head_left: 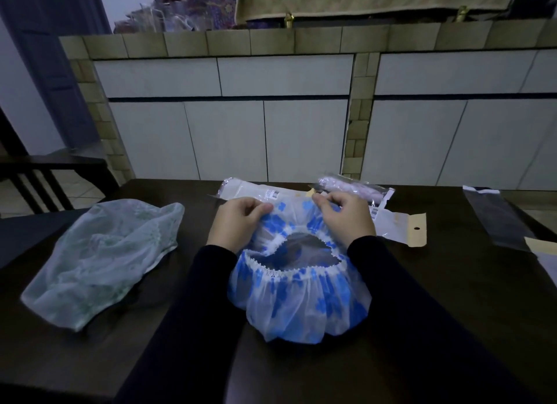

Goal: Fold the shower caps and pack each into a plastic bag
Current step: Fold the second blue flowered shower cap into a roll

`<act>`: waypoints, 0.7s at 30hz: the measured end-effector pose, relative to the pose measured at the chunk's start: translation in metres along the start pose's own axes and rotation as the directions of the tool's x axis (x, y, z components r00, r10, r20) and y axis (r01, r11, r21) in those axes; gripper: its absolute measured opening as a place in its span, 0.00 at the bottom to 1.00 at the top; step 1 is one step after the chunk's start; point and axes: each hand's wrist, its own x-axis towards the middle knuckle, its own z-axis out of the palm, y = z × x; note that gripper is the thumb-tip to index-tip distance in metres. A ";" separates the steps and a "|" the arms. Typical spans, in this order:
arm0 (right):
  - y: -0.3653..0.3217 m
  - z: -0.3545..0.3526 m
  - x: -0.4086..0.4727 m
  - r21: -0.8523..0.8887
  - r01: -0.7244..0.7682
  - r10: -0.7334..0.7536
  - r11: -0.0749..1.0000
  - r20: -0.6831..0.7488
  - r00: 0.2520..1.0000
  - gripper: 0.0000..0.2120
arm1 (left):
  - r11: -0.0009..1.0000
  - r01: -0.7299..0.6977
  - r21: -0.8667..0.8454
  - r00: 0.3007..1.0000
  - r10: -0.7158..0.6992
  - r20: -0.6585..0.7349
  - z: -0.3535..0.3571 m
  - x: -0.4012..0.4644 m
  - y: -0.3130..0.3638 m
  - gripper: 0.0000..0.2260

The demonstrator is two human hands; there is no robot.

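Note:
A white shower cap with blue flowers [301, 301] lies in front of me on the dark table [452, 298], its elastic opening facing up. My left hand [238, 222] pinches the cap's far edge on the left. At the same far edge, my right hand [346, 219] pinches the right side. A pale green shower cap [102, 262] lies spread out and loose at the left. Behind my hands lies a flat plastic bag [256, 191] with a barcode label. A packed bag holding a pinkish cap [352, 188] lies at the back right.
A clear bag with a tan cardboard header [404, 228] lies right of my right hand. Another clear bag [497, 219] lies at the far right table edge. A dark chair [45, 177] stands at the left. White cabinets with tiled borders [271, 117] rise behind the table.

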 end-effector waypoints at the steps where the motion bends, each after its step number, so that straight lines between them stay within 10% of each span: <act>1: -0.001 -0.002 0.000 -0.015 0.017 -0.017 1.000 0.022 1.000 0.20 | 1.000 -0.006 0.001 1.000 0.006 0.027 -0.002 0.000 0.000 0.10; 5: -0.003 -0.011 0.002 0.006 0.031 -0.031 0.999 0.064 0.997 0.16 | 0.999 0.035 -0.016 0.991 -0.032 0.133 -0.016 -0.003 0.002 0.11; 9: -0.009 -0.009 0.004 -0.322 0.190 -0.171 0.928 0.085 0.982 0.05 | 0.990 0.133 0.055 0.922 -0.144 0.361 -0.034 -0.007 0.001 0.14; 12: -0.035 0.002 -0.004 -0.176 0.557 -0.514 0.812 0.238 0.824 0.16 | 0.996 -0.068 0.061 0.963 0.050 0.264 -0.033 -0.008 0.013 0.07; 15: -0.061 0.011 -0.010 -0.110 0.614 -0.521 0.782 0.424 0.740 0.22 | 0.963 -0.217 0.158 0.965 0.188 0.180 -0.032 -0.007 0.031 0.07; 21: -0.052 0.007 0.003 -0.394 0.351 -0.305 0.850 0.175 0.936 0.09 | 0.996 0.083 0.033 0.994 -0.085 0.074 -0.040 -0.003 0.032 0.09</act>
